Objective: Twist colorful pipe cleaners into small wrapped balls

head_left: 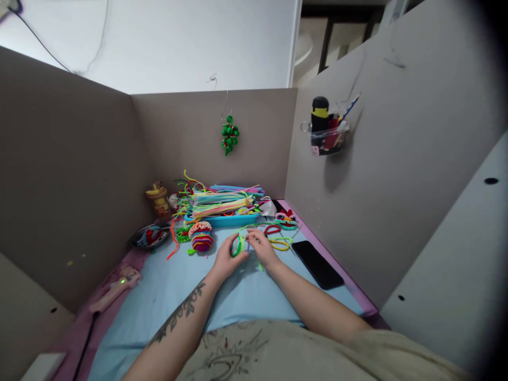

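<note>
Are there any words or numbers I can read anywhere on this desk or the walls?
None can be read.
The small pink label on the clear wall holder is too blurred to read.
The black phone has a dark screen showing nothing.
The shirt bears only a drawing, no letters.

Both hands, left hand [226, 257] and right hand [262, 247], pinch a green pipe-cleaner ring [237, 245] over the blue mat [166, 288].

We can read no text, label, brand or number anywhere here. Whatever marks there may be are too small and blurred for us to make out.
</note>
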A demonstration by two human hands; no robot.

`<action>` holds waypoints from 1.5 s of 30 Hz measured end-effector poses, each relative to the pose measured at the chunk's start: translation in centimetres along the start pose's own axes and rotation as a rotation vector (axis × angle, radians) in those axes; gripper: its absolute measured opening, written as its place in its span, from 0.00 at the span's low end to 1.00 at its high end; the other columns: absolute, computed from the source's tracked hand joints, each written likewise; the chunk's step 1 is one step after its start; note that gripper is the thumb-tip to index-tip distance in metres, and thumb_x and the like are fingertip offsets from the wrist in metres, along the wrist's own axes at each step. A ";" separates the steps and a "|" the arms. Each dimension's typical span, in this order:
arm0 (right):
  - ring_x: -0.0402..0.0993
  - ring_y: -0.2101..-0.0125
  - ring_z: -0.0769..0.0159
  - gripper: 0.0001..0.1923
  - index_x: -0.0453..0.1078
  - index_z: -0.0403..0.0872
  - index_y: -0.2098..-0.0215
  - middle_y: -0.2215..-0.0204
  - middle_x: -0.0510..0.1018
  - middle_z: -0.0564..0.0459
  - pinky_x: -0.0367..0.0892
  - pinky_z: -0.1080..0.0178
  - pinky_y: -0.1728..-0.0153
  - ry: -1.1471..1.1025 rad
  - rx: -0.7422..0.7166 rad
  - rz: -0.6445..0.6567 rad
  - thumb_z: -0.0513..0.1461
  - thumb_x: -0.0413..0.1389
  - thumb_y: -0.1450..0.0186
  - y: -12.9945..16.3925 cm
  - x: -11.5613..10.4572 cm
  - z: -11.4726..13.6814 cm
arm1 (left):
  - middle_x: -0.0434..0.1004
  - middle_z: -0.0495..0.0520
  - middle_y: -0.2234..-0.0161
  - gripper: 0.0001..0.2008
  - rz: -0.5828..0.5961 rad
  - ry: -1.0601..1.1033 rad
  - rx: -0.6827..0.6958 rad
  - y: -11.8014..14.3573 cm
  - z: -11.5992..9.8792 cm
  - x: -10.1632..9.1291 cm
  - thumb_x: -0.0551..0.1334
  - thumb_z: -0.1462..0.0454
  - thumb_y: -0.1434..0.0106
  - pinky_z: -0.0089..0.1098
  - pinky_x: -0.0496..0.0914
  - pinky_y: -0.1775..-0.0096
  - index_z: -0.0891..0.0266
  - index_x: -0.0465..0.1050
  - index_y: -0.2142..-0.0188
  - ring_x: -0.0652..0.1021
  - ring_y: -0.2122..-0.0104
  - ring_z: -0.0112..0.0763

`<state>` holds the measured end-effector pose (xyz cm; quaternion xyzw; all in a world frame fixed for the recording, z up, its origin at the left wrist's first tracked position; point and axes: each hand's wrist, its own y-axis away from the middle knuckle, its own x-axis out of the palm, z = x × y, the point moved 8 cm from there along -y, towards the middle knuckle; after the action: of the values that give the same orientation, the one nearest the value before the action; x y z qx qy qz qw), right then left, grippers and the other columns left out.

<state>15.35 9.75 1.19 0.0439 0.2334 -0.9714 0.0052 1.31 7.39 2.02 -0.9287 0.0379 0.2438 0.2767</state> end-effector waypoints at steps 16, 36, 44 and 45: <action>0.66 0.75 0.70 0.17 0.62 0.48 0.63 0.77 0.67 0.59 0.62 0.65 0.69 -0.387 0.276 0.010 0.41 0.60 0.50 0.9 1.5 -0.5 | 0.64 0.58 0.53 0.25 -0.060 -0.016 0.028 0.1 -0.8 -0.6 0.63 0.60 0.48 0.39 0.62 0.49 0.61 0.61 0.51 0.68 0.52 0.39; 0.55 0.42 0.57 0.03 0.72 0.47 0.72 0.43 0.60 0.49 0.48 0.55 0.43 0.038 0.031 0.484 0.38 0.60 0.46 1.2 1.9 2.5 | 0.67 0.57 0.51 0.25 0.166 0.008 0.107 0.5 -2.2 1.0 0.60 0.69 0.50 0.40 0.62 0.47 0.60 0.66 0.50 0.68 0.50 0.40; 0.60 0.47 0.60 0.04 0.67 0.47 0.74 0.49 0.64 0.48 0.54 0.57 0.46 -0.005 -0.025 0.203 0.39 0.56 0.44 0.7 0.9 2.1 | 0.68 0.58 0.52 0.23 0.136 0.060 0.090 0.3 -2.0 0.7 0.63 0.64 0.47 0.35 0.68 0.55 0.60 0.68 0.51 0.70 0.52 0.39; 0.62 0.48 0.60 0.04 0.67 0.47 0.74 0.51 0.65 0.48 0.56 0.57 0.48 0.000 -0.009 0.156 0.39 0.56 0.44 0.7 0.8 1.7 | 0.68 0.59 0.52 0.23 0.130 0.056 0.080 0.3 -1.9 0.7 0.63 0.64 0.48 0.35 0.68 0.56 0.60 0.68 0.50 0.70 0.53 0.40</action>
<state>14.47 8.36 2.34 0.0621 0.2336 -0.9670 0.0811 2.65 6.18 2.88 -0.9190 0.1157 0.2335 0.2959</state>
